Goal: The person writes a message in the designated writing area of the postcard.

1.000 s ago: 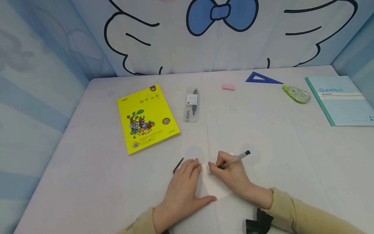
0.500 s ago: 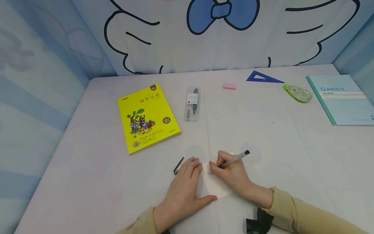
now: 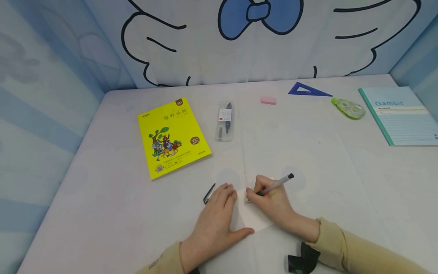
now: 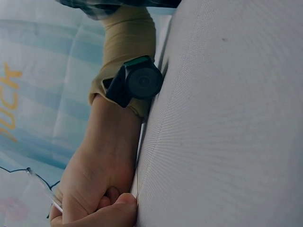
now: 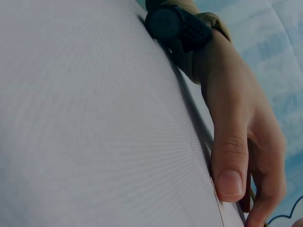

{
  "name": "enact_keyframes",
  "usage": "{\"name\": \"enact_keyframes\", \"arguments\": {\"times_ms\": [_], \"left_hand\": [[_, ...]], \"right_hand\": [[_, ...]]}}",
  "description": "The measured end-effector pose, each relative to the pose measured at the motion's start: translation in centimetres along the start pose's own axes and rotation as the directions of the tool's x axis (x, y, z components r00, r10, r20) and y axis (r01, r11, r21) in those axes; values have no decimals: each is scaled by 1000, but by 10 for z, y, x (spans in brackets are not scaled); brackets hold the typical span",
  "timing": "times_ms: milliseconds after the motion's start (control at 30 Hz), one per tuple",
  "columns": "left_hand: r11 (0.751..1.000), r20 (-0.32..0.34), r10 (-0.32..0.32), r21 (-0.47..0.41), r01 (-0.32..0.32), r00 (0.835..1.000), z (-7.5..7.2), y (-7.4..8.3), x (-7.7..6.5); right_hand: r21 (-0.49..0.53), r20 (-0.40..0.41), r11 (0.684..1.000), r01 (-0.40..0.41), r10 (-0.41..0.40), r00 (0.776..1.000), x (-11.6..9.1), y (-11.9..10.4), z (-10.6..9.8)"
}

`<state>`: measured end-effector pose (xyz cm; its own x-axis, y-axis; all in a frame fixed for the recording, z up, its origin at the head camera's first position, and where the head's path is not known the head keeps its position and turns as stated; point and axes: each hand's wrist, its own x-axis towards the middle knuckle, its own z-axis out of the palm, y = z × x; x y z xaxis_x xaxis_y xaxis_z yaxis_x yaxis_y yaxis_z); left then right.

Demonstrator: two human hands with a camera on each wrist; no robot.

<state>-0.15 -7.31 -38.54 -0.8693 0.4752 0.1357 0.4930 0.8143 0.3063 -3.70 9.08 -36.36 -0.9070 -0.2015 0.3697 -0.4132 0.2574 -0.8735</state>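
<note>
My right hand (image 3: 273, 205) pinches a gel pen (image 3: 276, 185) with a clear grey barrel and a black end, tilted over a small white sheet of paper (image 3: 254, 219). Its tip is hidden by the fingers. My left hand (image 3: 213, 226) lies with fingers straight on the paper's left side, thumb at the near edge. A pen cap (image 3: 208, 195) with a black clip pokes out beside the left fingers, partly covered. In the left wrist view, the right hand (image 4: 90, 184) holds the pen (image 4: 45, 189). The right wrist view shows the left hand (image 5: 246, 137) with its thumb on the paper.
Beyond the hands lie a yellow book (image 3: 174, 139), a clear case with a compass (image 3: 224, 121), a pink eraser (image 3: 268, 100), a blue set square (image 3: 309, 92), a green correction tape (image 3: 349, 109) and a notebook (image 3: 402, 118). A printed cloth wall (image 3: 256, 57) stands behind the table.
My right hand with the pen has shifted very slightly to the right over the paper. My left hand has stayed in place.
</note>
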Motion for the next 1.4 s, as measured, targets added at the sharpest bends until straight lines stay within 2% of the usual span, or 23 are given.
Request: {"name": "enact_keyframes", "arguments": {"times_ms": [200,433,533,667,900,1167,1400], "left_hand": [[1000,1,1,2,-1,1000,0,0,-1],[1000,-9,1,2,-1,1000,0,0,-1],[1000,2,-2,0,2,1000,0,0,-1],[1000,19,-6,1,6,1000,0,0,-1],[1000,25,-9,-5,9,1000,0,1,0],[1000,16,-7,-3,7,1000,0,1,-1],[1000,25,-8,4,8,1000,-1,1,0]], "right_hand": [[-1,10,1000,10,-10,1000,0,2,1],[15,22,1000,13,-13,1000,-6,31,3],[18,22,1000,16,-16,1000,-7,35,3],[13,13,1000,13,-13,1000,-6,32,3],[14,-3,1000,17,-17,1000,-1,5,1],[23,-29,999,24,-24,999,-7,34,3],[24,-76,1000,12,-10,997,-7,37,2]]}}
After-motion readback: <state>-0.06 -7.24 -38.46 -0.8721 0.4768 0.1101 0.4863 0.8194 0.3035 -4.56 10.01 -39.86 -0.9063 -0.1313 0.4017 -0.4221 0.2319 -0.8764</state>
